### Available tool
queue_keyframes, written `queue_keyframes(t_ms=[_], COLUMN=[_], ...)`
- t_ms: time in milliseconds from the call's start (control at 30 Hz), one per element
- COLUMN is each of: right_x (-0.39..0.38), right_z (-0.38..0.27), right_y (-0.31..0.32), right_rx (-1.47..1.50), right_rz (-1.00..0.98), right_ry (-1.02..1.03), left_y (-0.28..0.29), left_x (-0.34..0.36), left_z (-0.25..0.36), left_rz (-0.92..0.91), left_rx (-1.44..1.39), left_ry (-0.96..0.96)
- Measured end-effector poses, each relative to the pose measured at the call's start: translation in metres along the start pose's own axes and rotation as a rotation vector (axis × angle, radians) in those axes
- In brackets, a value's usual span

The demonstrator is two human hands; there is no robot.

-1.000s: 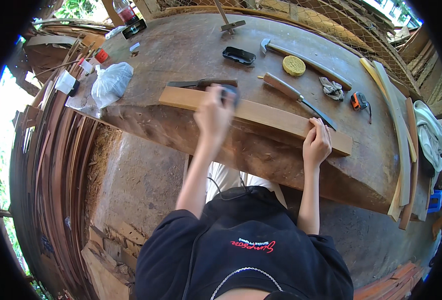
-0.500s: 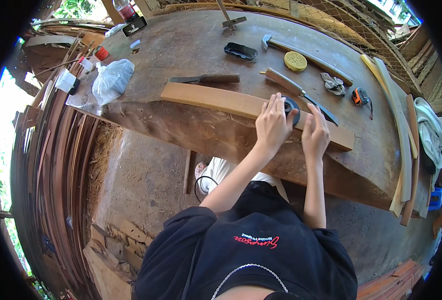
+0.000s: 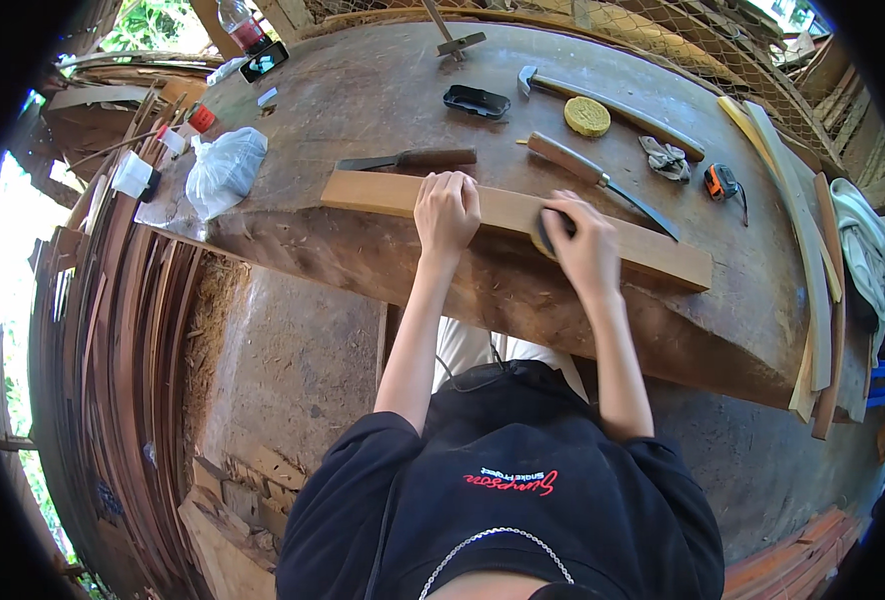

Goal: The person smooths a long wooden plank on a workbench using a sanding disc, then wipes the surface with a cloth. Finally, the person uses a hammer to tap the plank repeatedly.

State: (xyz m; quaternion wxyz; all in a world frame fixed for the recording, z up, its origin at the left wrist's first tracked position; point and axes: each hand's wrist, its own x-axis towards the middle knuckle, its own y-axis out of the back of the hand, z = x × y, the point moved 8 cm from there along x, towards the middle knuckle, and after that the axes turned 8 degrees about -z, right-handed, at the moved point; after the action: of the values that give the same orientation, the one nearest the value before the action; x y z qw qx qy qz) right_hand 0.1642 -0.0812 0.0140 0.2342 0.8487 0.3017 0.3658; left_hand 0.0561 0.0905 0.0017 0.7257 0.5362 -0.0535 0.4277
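- Right hand grips a dark round tool, thumb and fingers wrapped around it, at the near edge of a long wooden beam.
- Left hand is closed over the same beam, well to the left of the tool, its fingers curled across the top.
- The wooden beam lies slantwise along the near edge of a large brown workbench, its right end nearer the person than its left end.
- The step in hand looks like working the round tool against the wood while the other hand steadies it; fingers hide much of the tool, so exactly which face touches the beam is hard to tell.
- Any pass along the wood calls for even pressure from the right hand and a firm left hand clear of the tool's path.
- Just beyond the beam lie a flat-bladed tool at left and a wooden-handled blade at right; farther off are a hammer, a round yellow block and, toward the right, an orange tape measure.
- Writing: the black shirt bears red script and smaller white lettering across the chest, upside down from this view. A red container at the bench's far left shows no readable label.
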Motion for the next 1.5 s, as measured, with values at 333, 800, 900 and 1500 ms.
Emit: queue_keyframes(t_ms=[333,800,900,1500], right_x=[-0.018,-0.053,-0.056,-0.058], right_z=[0.039,0.093,0.103,0.103], right_y=[0.059,0.128,0.128,0.142], right_rx=[-0.220,-0.369,-0.432,-0.517], right_rz=[0.184,0.303,0.381,0.410], right_ry=[-0.220,-0.367,-0.426,-0.481], left_y=[-0.002,0.000,-0.001,-0.003], left_x=[0.000,0.001,0.002,0.002], left_z=[0.005,0.004,0.006,0.004], left_rz=[0.111,0.091,0.071,0.058], left_rx=[-0.021,-0.019,0.013,0.037], left_ry=[-0.028,0.000,0.012,0.008])
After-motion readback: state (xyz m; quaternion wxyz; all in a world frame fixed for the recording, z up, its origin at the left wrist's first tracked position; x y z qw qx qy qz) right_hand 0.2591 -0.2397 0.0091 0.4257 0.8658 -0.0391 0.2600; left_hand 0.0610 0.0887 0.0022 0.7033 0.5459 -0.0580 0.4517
